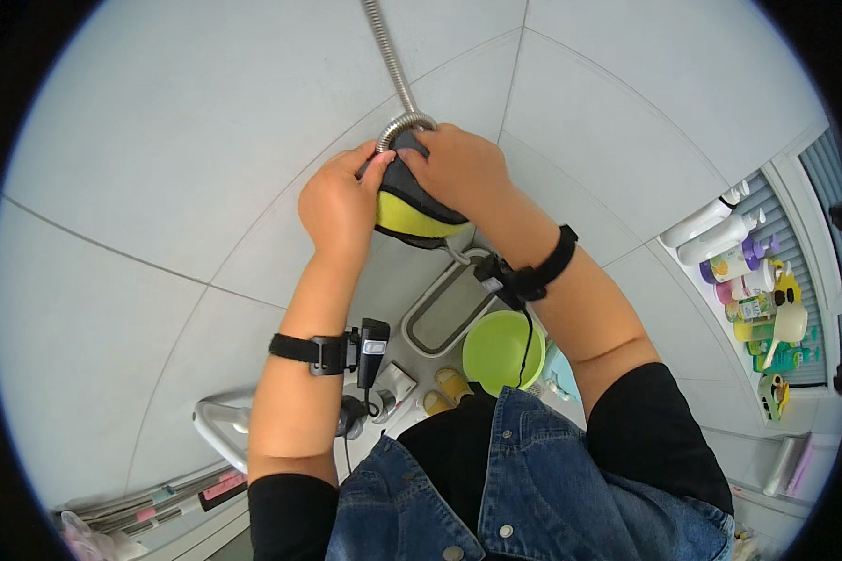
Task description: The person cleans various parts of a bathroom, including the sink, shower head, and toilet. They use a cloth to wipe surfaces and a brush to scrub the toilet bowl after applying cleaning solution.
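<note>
A two-sided cleaning cloth (417, 214), dark grey on one face and yellow-green on the other with black edging, hangs at the wall before me. My left hand (340, 200) pinches its upper left edge between thumb and fingers. On the other side, my right hand (463, 168) grips the cloth near its top. A flexible metal shower hose (389, 52) comes down from above and bends in a loop right at the cloth's top, by both hands' fingertips. Whatever the cloth covers there is hidden. Each forearm wears a black strap with a small device.
Below stand a rectangular white-rimmed tub (410, 329) and a green basin (498, 350), beside yellow slippers (452, 384). Several pump bottles (719, 238) and a ladle-like scoop (789, 322) line the windowsill at right. A white bar (217, 428) juts from the left wall.
</note>
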A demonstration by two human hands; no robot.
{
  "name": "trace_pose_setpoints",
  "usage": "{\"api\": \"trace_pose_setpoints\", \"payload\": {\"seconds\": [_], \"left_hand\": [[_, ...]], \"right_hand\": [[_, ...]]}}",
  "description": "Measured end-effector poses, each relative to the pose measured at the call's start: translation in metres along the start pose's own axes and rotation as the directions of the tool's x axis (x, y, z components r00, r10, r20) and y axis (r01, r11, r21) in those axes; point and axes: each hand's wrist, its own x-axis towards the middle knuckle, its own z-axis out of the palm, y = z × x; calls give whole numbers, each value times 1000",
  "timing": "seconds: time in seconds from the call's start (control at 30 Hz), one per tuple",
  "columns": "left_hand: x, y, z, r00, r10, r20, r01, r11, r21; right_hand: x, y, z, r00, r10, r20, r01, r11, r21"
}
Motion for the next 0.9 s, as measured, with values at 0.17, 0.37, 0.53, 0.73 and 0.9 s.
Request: {"api": "trace_pose_setpoints", "payload": {"seconds": [0.17, 0.37, 0.53, 0.73, 0.9], "left_hand": [[3, -2, 0, 998, 59, 18, -59, 998, -1], [2, -4, 2, 996, 85, 5, -85, 996, -13], [0, -6, 3, 999, 44, 21, -44, 999, -20], [-2, -7, 6, 999, 37, 19, -37, 999, 9], [-1, -6, 3, 999, 14, 30, -15, 999, 36]], "right_hand": [[-12, 2, -8, 995, -60, 81, 60, 998, 5], [0, -1, -9, 990, 3, 140, -7, 1000, 28], [-12, 0, -8, 991, -41, 130, 40, 999, 12], [-5, -2, -1, 998, 17, 63, -15, 999, -44], [-15, -4, 5, 999, -1, 44, 3, 998, -61]]}}
